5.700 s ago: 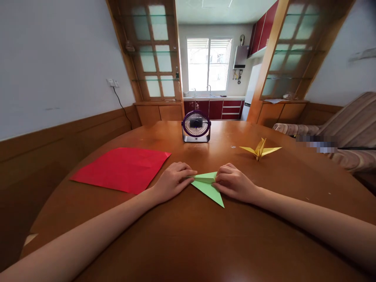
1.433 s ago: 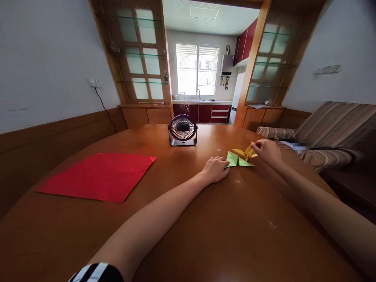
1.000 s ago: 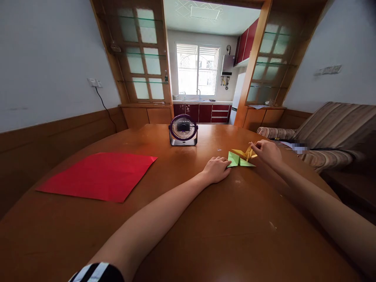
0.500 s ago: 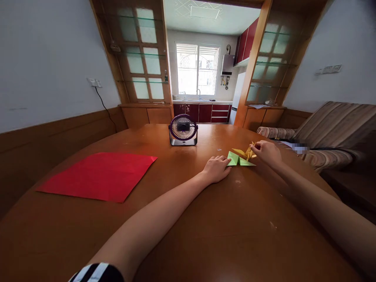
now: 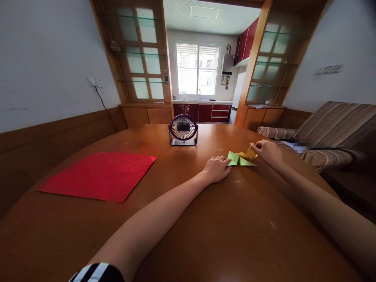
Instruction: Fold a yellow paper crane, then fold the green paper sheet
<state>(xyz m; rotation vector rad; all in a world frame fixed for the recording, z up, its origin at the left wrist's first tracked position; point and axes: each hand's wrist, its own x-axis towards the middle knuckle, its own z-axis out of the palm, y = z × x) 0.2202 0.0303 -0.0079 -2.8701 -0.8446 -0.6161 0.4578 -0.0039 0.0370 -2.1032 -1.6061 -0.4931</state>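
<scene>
On the right part of the table, a light green origami piece (image 5: 233,158) shows pointed, folded flaps. My left hand (image 5: 216,169) is closed at its left end, with fingertips and thumb against the paper. Just behind and to the right sits a yellow origami crane (image 5: 243,155), partly covered by the green piece. My right hand (image 5: 268,152) pinches the crane's upright part between thumb and fingers. Some of the yellow folds are hidden behind that hand. Across the table to the left lies a flat red paper sheet (image 5: 101,176).
A small dark desk fan (image 5: 183,129) stands toward the far edge of the brown wooden table (image 5: 223,231). A striped armchair (image 5: 331,137) is beyond the table's right edge. A power cord (image 5: 102,103) hangs from the left wall.
The yellow crane has turned slightly in my right hand, and its left-pointing flap now sits lower behind the green piece. My left hand and the red sheet stay put.
</scene>
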